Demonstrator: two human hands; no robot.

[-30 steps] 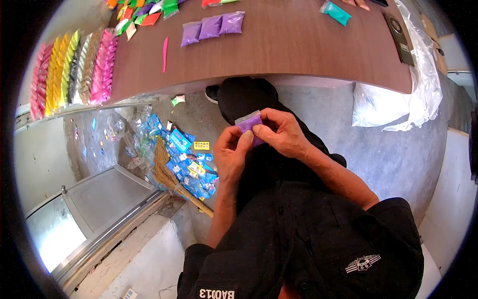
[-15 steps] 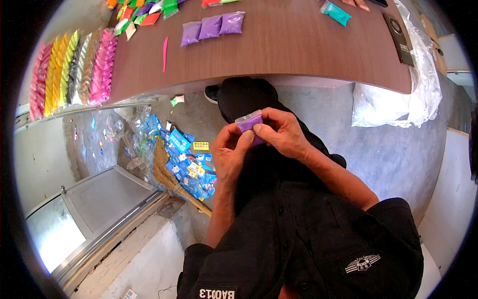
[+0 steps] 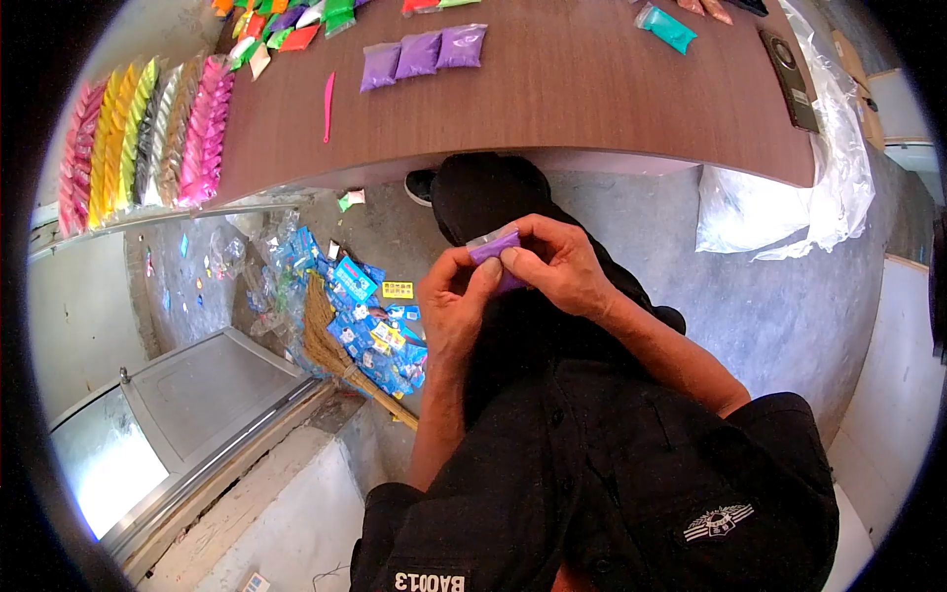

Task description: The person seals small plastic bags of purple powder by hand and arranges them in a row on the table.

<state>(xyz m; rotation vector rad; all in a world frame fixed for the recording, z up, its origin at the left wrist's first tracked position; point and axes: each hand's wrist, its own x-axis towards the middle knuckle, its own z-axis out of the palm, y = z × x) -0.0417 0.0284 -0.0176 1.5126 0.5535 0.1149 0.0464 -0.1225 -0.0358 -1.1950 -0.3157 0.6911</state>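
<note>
Between my two hands, above my lap, is a small clear bag of purple material (image 3: 496, 249). My left hand (image 3: 456, 296) pinches its left side with thumb and fingers. On the other side, my right hand (image 3: 562, 264) grips the bag's right part, thumb pressed on its front. The upper edge of the bag looks clear and flattened, and its lower part hangs partly behind my thumbs. Beyond my hands, three similar purple bags (image 3: 418, 53) lie side by side on the brown table (image 3: 552, 104). A pink stick-shaped tool (image 3: 328, 107) lies to their left.
Rows of coloured packets (image 3: 143, 138) line the table's left end, with loose packets (image 3: 286, 30) behind. A teal bag (image 3: 668, 29) and a dark device (image 3: 787, 74) lie at right. Below are a straw broom (image 3: 326, 331), blue wrappers (image 3: 380, 335) and clear plastic sheeting (image 3: 760, 212).
The purple bag's top edge has tilted and folded slightly between my fingers. Both hands stay in nearly the same place, still gripping it.
</note>
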